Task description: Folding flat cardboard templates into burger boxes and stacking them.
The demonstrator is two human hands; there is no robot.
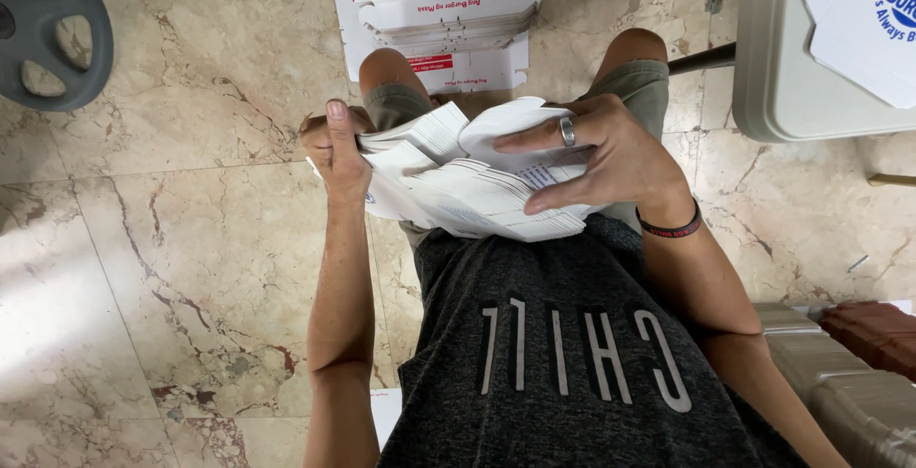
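Note:
I sit and look down at my lap. My left hand [336, 148] grips the left edge of a thick bundle of flat white cardboard blanks [477, 196], thumb up along the side. My right hand [596, 153], with a ring and a dark wristband, lies over the bundle's top and right side, its fingers spread among the fanned sheets. The bundle rests above my knees, against my grey shirt.
A stack of flat white carton blanks with red print [441, 24] lies on the marble floor ahead of my knees. A grey plastic table [787, 58] with a white printed blank [863, 20] stands at the right. A dark wheel [48, 34] sits top left. Grey bins [840, 392] are at lower right.

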